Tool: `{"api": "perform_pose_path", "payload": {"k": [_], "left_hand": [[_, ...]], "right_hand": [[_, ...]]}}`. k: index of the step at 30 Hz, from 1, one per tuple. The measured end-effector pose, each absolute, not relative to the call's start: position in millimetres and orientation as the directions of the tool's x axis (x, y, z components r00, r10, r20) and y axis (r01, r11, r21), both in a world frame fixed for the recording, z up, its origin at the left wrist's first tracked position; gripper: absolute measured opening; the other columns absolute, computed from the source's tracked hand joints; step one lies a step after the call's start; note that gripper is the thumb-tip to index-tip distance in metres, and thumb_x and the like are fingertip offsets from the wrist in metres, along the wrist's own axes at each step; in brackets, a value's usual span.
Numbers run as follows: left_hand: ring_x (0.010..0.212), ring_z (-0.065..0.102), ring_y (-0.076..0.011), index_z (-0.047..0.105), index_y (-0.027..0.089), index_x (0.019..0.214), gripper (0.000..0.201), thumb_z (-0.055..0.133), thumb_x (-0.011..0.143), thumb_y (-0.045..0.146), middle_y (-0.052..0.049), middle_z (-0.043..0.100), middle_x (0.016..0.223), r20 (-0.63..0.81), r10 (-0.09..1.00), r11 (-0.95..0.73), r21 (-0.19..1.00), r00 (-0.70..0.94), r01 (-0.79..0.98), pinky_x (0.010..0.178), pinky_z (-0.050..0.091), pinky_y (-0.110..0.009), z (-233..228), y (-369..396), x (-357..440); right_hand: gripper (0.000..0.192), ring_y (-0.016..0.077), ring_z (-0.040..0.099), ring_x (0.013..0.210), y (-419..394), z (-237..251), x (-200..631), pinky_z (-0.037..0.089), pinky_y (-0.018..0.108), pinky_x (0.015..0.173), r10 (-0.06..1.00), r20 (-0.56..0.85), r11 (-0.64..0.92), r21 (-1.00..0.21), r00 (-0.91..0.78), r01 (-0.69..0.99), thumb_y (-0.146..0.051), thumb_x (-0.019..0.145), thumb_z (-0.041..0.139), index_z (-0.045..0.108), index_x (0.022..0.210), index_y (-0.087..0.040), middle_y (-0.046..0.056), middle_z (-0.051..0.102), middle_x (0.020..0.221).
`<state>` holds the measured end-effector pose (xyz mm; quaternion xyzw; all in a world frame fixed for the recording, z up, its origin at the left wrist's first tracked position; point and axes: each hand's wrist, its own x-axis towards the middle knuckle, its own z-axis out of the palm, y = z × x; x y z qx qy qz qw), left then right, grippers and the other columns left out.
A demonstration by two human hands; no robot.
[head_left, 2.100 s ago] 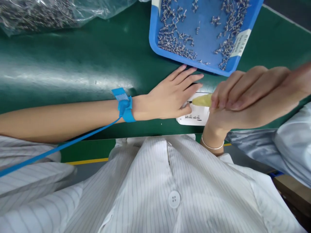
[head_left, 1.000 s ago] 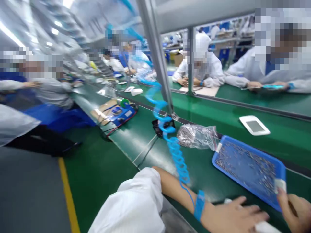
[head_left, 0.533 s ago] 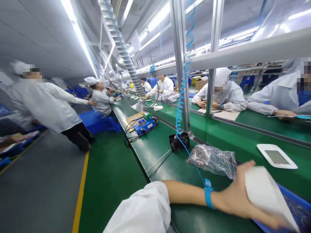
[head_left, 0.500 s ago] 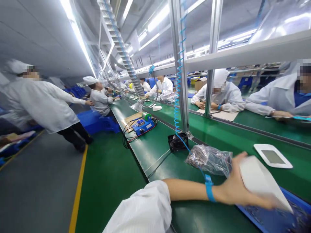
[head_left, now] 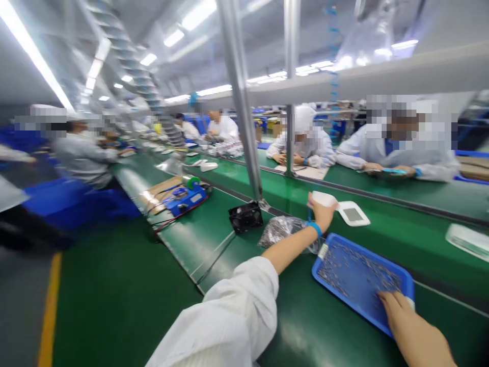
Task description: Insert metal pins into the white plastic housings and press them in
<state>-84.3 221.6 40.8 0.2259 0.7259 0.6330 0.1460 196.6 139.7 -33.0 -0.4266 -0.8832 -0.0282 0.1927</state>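
My left hand (head_left: 323,215), with a blue wrist strap (head_left: 316,229), is closed around a white plastic device (head_left: 324,198), held over the green surface beyond the tray. Most of the device is behind my fingers. Beside it lies another white device with a grey screen (head_left: 353,214). A shallow blue tray (head_left: 353,306) of small metal parts, which look like screws (head_left: 336,270), sits nearer to me. My right hand (head_left: 410,323) reaches into its right end with fingers drawn together at the tips. What they pinch, if anything, is too small to make out.
A clear bag of small metal parts (head_left: 277,230) and a black fan (head_left: 245,217) lie left of my forearm. Further left are a blue tool with a green roll (head_left: 187,198) and cables. A metal post (head_left: 242,102) rises from the bench. Co-workers sit opposite.
The view has swung right. My left hand has moved away from the tray to the far strip, still holding the white device. My right hand has come into view at the tray.
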Motion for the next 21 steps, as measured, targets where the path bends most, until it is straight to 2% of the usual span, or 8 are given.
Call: {"api": "perform_pose_path", "payload": {"k": [1, 2, 5, 12, 14, 17, 19, 21], "left_hand": [[0.139, 0.042, -0.0287, 0.015, 0.01, 0.153, 0.118, 0.092, 0.063, 0.018, -0.026, 0.031, 0.149, 0.058, 0.504, 0.134, 0.98, -0.862, 0.145, 0.117, 0.036, -0.035, 38, 222, -82], [0.14, 0.041, -0.0291, 0.018, 0.013, 0.153, 0.11, 0.088, 0.069, 0.018, -0.024, 0.03, 0.151, 0.057, 0.507, 0.163, 0.974, -0.86, 0.16, 0.117, 0.036, -0.039, 35, 224, -80], [0.136, 0.043, -0.0332, 0.039, 0.021, 0.147, 0.064, 0.068, 0.091, 0.032, -0.013, 0.034, 0.154, 0.062, 0.536, 0.237, 0.946, -0.842, 0.221, 0.11, 0.041, -0.056, 24, 229, -73], [0.13, 0.05, -0.0306, 0.049, 0.019, 0.139, 0.05, 0.064, 0.095, 0.035, -0.012, 0.045, 0.146, 0.004, 0.707, 0.391, 0.831, -0.707, 0.396, 0.106, 0.046, -0.055, 8, 232, -80], [0.135, 0.044, -0.0335, 0.043, 0.019, 0.144, 0.06, 0.068, 0.091, 0.033, -0.014, 0.04, 0.15, 0.009, 0.762, 0.395, 0.786, -0.647, 0.475, 0.109, 0.042, -0.056, 5, 234, -86], [0.145, 0.028, -0.039, 0.029, 0.017, 0.15, 0.087, 0.078, 0.08, 0.03, -0.02, 0.019, 0.158, 0.082, 0.826, 0.343, 0.712, -0.557, 0.613, 0.117, 0.03, -0.055, 3, 236, -94], [0.147, 0.025, -0.0383, 0.042, 0.02, 0.14, 0.073, 0.079, 0.078, 0.031, -0.016, 0.016, 0.159, 0.152, 0.866, 0.273, 0.655, -0.476, 0.705, 0.119, 0.024, -0.053, 6, 237, -99], [0.141, 0.034, -0.0357, 0.059, 0.02, 0.116, 0.042, 0.078, 0.079, 0.028, -0.011, 0.032, 0.152, 0.193, 0.896, 0.213, 0.605, -0.4, 0.768, 0.118, 0.028, -0.049, 11, 238, -107]], "right_hand": [[0.043, 0.0166, 0.069, 0.065, 136, -21, 197, 0.044, 0.028, 0.048, 0.752, 0.163, 0.653, -0.056, -0.639, 0.755, -0.01, 0.09, 0.033, 0.068, 0.108, -0.029, 0.008, 0.068, 0.11], [0.046, 0.0176, 0.071, 0.073, 132, -7, 196, 0.046, 0.028, 0.052, 0.776, 0.024, 0.631, -0.002, -0.631, 0.776, -0.009, 0.091, 0.031, 0.065, 0.117, -0.026, 0.009, 0.065, 0.118], [0.047, 0.0202, 0.072, 0.086, 125, 26, 183, 0.051, 0.029, 0.062, 0.8, -0.158, 0.597, 0.112, -0.579, 0.794, -0.006, 0.094, 0.027, 0.054, 0.13, -0.019, 0.014, 0.059, 0.128], [0.036, 0.0198, 0.07, 0.088, 123, 33, 173, 0.053, 0.029, 0.068, 0.866, -0.171, 0.488, 0.087, -0.47, 0.869, -0.013, 0.099, 0.031, 0.054, 0.125, -0.022, 0.011, 0.059, 0.124], [0.033, 0.0194, 0.069, 0.091, 123, 30, 175, 0.053, 0.029, 0.07, 0.87, -0.154, 0.482, 0.061, -0.469, 0.874, -0.015, 0.1, 0.032, 0.054, 0.123, -0.023, 0.009, 0.06, 0.123], [0.031, 0.0191, 0.068, 0.094, 124, 27, 176, 0.054, 0.029, 0.072, 0.874, -0.136, 0.474, 0.029, -0.467, 0.88, -0.017, 0.1, 0.033, 0.055, 0.121, -0.024, 0.007, 0.061, 0.123], [0.031, 0.0194, 0.068, 0.094, 125, 25, 177, 0.054, 0.03, 0.072, 0.879, -0.132, 0.464, 0.018, -0.458, 0.886, -0.017, 0.1, 0.033, 0.055, 0.121, -0.024, 0.007, 0.061, 0.123], [0.032, 0.0193, 0.068, 0.092, 126, 23, 178, 0.053, 0.03, 0.071, 0.883, -0.131, 0.455, 0.01, -0.45, 0.89, -0.019, 0.101, 0.032, 0.055, 0.123, -0.025, 0.007, 0.06, 0.125]]}}
